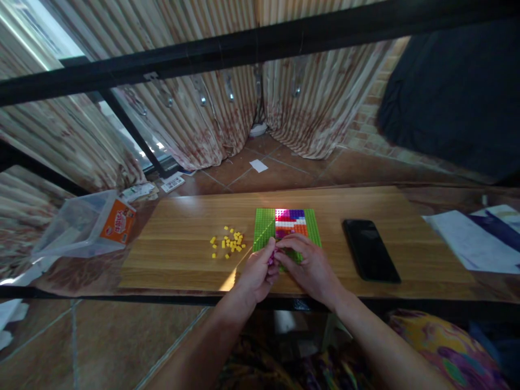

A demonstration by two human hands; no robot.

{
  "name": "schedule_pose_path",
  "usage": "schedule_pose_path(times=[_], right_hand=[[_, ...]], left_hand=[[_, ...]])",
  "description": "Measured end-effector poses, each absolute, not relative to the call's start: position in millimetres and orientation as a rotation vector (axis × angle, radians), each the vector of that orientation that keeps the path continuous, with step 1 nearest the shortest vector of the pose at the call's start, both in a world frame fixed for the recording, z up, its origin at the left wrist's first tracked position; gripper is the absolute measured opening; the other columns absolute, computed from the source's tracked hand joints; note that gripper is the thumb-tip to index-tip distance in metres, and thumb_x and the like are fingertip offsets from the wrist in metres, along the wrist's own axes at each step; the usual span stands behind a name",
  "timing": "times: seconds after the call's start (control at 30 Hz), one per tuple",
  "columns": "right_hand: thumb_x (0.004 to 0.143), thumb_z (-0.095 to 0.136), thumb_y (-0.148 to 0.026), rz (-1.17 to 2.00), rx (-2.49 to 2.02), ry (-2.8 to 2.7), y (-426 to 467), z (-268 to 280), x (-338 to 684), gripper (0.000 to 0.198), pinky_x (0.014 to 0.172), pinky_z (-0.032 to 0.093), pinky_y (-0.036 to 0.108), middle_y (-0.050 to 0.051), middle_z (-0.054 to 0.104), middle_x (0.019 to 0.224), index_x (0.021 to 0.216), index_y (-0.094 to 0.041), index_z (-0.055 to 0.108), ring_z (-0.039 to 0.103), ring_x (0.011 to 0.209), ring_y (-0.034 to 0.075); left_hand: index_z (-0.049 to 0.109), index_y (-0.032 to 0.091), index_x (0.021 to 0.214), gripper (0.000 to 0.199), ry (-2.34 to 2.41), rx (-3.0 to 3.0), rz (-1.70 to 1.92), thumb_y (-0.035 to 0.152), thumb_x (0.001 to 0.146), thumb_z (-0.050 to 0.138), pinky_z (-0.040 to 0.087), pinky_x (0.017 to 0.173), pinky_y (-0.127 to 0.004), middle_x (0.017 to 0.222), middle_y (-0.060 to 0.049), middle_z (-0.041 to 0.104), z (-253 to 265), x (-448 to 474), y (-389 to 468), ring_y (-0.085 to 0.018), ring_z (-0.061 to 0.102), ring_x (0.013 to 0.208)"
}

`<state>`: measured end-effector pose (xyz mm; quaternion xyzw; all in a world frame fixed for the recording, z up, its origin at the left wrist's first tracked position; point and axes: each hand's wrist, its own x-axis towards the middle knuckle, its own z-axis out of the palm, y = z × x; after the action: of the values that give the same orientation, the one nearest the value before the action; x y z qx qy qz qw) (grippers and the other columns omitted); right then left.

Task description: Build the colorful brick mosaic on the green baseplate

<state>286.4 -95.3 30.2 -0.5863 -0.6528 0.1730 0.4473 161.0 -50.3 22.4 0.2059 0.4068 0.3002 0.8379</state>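
Over the near part of a green studded baseplate [264, 223], my two hands meet. My left hand [257, 273] is closed on small purple bricks [271, 258], some showing between thumb and fingers. With thumb and index finger pinched, my right hand [306, 266] touches the same bricks; what exactly it grips is hidden. Rows of pink, blue, white, orange and purple bricks [290, 223] cover the plate's middle, partly behind my right fingers. Left of the plate, small yellow bricks [231, 241] lie loose on the wooden tabletop [174, 233].
A black phone [370, 250] lies right of the plate. A clear plastic box [81, 225] with an orange label stands at the left. White papers [467, 241] lie at the far right. A black metal bar [244, 49] crosses the view beyond the table, before striped curtains [219, 119].
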Motion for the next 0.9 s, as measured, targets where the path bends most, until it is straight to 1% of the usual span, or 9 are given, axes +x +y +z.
schedule_pose_path(times=[0.17, 0.27, 0.33, 0.4, 0.5, 0.67, 0.77, 0.9], right_hand=[[0.084, 0.06, -0.025, 0.276, -1.526, -1.664, -95, 22, 288, 0.007, 0.078, 0.048, 0.035, 0.004, 0.066, 0.09, 0.087, -0.024, 0.067, 0.061, 0.086, 0.02], [0.086, 0.057, -0.028, 0.195, -1.55, -1.717, -95, 19, 289, 0.011, 0.078, 0.047, 0.037, 0.005, 0.066, 0.09, 0.084, -0.024, 0.067, 0.061, 0.087, 0.021], [0.087, 0.056, -0.03, 0.157, -1.55, -1.709, -94, 19, 293, 0.013, 0.079, 0.047, 0.037, 0.005, 0.067, 0.091, 0.083, -0.024, 0.068, 0.061, 0.087, 0.021], [0.087, 0.056, -0.032, 0.116, -1.564, -1.646, -92, 21, 303, 0.015, 0.081, 0.048, 0.038, 0.005, 0.067, 0.091, 0.084, -0.024, 0.069, 0.061, 0.088, 0.021], [0.086, 0.057, -0.035, 0.064, -1.619, -1.519, -90, 23, 322, 0.016, 0.083, 0.048, 0.039, 0.005, 0.066, 0.093, 0.085, -0.025, 0.069, 0.061, 0.089, 0.021], [0.083, 0.062, -0.037, 0.024, -1.642, -1.44, -87, 17, 341, 0.014, 0.082, 0.048, 0.038, 0.004, 0.063, 0.094, 0.081, -0.026, 0.07, 0.059, 0.089, 0.021], [0.082, 0.063, -0.036, 0.054, -1.635, -1.515, -85, 12, 339, 0.014, 0.081, 0.048, 0.039, 0.005, 0.062, 0.099, 0.08, -0.025, 0.071, 0.058, 0.091, 0.021], [0.082, 0.063, -0.034, 0.074, -1.639, -1.575, -80, 6, 333, 0.012, 0.083, 0.047, 0.041, 0.006, 0.061, 0.102, 0.081, -0.025, 0.071, 0.057, 0.094, 0.023]], left_hand=[[0.046, 0.015, 0.063, 0.051, 0.918, 0.442, 0.631, 0.056, 0.057, 0.076, 0.016, 0.039, -0.017, 0.05, 0.009, 0.039, 24, 167, -52, 0.0, 0.029, 0.039], [0.044, 0.016, 0.061, 0.053, 0.932, 0.47, 0.631, 0.059, 0.058, 0.075, 0.014, 0.04, -0.017, 0.05, 0.009, 0.037, 23, 169, -53, 0.0, 0.028, 0.04], [0.045, 0.015, 0.06, 0.052, 0.93, 0.509, 0.616, 0.06, 0.061, 0.072, 0.013, 0.041, -0.018, 0.051, 0.007, 0.038, 21, 168, -53, -0.001, 0.028, 0.041], [0.052, 0.013, 0.065, 0.049, 0.93, 0.55, 0.611, 0.059, 0.065, 0.069, 0.013, 0.041, -0.018, 0.053, 0.007, 0.04, 18, 165, -51, -0.001, 0.026, 0.041], [0.061, 0.011, 0.079, 0.043, 0.944, 0.6, 0.635, 0.052, 0.069, 0.068, 0.012, 0.041, -0.019, 0.056, 0.007, 0.039, 15, 161, -49, 0.0, 0.024, 0.041], [0.062, 0.012, 0.086, 0.035, 0.967, 0.69, 0.668, 0.044, 0.073, 0.065, 0.011, 0.042, -0.019, 0.054, 0.008, 0.038, 17, 160, -48, -0.001, 0.024, 0.041], [0.063, 0.012, 0.092, 0.035, 0.972, 0.749, 0.689, 0.043, 0.076, 0.061, 0.012, 0.042, -0.019, 0.053, 0.007, 0.038, 21, 165, -49, -0.002, 0.023, 0.041], [0.065, 0.012, 0.094, 0.035, 0.978, 0.855, 0.706, 0.043, 0.079, 0.058, 0.014, 0.043, -0.02, 0.052, 0.006, 0.041, 22, 172, -47, -0.003, 0.026, 0.043]])
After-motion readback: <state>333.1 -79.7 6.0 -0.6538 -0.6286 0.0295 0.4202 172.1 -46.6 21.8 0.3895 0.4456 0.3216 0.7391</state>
